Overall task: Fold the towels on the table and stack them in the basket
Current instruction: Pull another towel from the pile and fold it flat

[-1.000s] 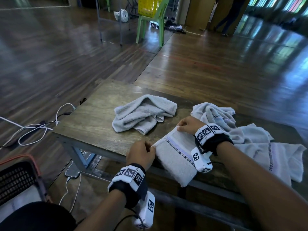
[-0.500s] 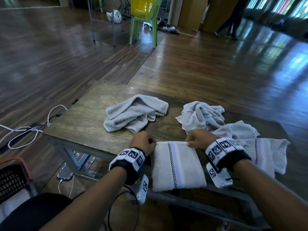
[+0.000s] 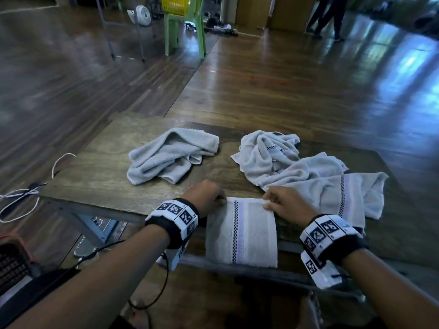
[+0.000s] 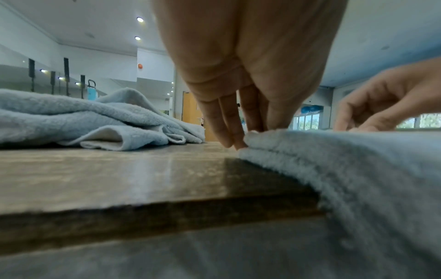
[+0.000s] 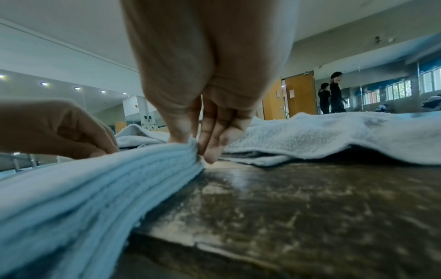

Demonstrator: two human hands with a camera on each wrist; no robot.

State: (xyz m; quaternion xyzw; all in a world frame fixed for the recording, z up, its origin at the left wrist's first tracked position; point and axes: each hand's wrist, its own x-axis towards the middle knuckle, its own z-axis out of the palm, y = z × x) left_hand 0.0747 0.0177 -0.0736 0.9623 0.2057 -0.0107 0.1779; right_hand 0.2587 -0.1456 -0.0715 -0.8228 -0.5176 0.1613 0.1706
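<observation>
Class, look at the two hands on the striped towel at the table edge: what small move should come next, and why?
Probably fold it again: each hand, left hand and right hand, pinches a far corner of the folded towel, whose near half overhangs the table.

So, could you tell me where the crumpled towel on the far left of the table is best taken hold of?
Probably at the loose hemmed corner of the crumpled towel, coming from the near side: that flap lies nearest the left hand and faces the table edge.

- A large hall, like a dance or exercise studio: a wide polished wooden floor spreads far around.
- Recessed ceiling lights, wooden doors on the far right.
</observation>
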